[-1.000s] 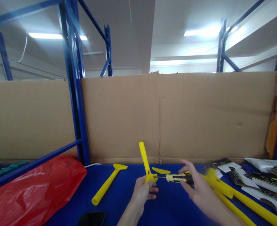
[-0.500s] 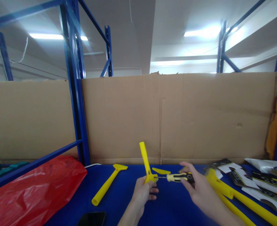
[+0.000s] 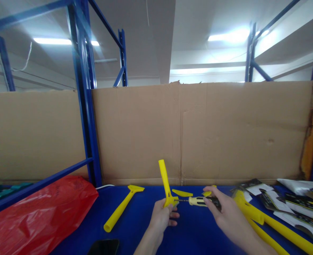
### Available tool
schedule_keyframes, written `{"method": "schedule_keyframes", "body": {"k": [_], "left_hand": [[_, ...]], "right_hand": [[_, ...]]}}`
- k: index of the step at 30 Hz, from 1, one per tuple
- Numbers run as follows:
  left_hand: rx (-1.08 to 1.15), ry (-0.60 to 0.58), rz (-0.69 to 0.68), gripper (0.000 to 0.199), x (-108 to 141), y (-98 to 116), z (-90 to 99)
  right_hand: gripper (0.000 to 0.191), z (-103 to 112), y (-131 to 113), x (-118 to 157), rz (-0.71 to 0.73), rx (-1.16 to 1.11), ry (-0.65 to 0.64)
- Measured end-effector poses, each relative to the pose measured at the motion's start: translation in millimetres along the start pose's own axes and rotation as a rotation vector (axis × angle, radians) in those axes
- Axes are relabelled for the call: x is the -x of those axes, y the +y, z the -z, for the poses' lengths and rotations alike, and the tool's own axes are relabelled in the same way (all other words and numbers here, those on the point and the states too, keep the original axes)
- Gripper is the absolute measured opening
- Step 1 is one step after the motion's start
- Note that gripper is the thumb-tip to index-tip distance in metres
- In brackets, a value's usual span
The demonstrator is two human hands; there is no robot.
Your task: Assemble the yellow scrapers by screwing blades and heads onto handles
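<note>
In my left hand is a yellow plastic scraper, gripped at its head with the tubular handle pointing up and away. My right hand is closed round a screwdriver with a cream and black handle. The screwdriver lies level, its thin shaft meeting the side of the scraper's head. Whether a screw sits at the tip is too small to make out. Just behind the shaft, a flat yellow piece lies on the blue surface. Another small yellow piece shows beside my right fingers.
A second yellow scraper lies to the left, near a dark phone-like object. Red plastic bag at far left. More yellow scrapers and black-and-white packages lie at right. A cardboard wall stands behind.
My right fingers have shifted round the screwdriver handle, uncovering more of the small yellow piece behind them. The scraper and my left hand are almost unmoved.
</note>
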State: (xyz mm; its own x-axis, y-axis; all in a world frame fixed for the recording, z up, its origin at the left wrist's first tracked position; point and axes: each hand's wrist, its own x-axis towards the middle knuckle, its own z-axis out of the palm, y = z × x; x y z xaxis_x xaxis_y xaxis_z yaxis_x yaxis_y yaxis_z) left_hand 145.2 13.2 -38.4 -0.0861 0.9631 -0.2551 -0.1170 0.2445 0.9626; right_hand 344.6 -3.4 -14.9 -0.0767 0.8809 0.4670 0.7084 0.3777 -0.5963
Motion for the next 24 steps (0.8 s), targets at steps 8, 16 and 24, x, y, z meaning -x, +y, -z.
{"method": "schedule_keyframes", "body": {"k": [8, 16, 24], "left_hand": [[0.027, 0.021, 0.008, 0.020, 0, 0, 0.1], [0.002, 0.012, -0.002, 0.021, -1, -1, -0.4], [0.003, 0.014, 0.009, 0.020, -1, 1, -0.6]], "right_hand": [[0.043, -8, 7, 3, 0.030, -0.035, 0.039], [0.033, 2, -3, -1, -0.046, 0.058, -0.024], [0.042, -8, 5, 3, 0.060, -0.015, 0.054]]}}
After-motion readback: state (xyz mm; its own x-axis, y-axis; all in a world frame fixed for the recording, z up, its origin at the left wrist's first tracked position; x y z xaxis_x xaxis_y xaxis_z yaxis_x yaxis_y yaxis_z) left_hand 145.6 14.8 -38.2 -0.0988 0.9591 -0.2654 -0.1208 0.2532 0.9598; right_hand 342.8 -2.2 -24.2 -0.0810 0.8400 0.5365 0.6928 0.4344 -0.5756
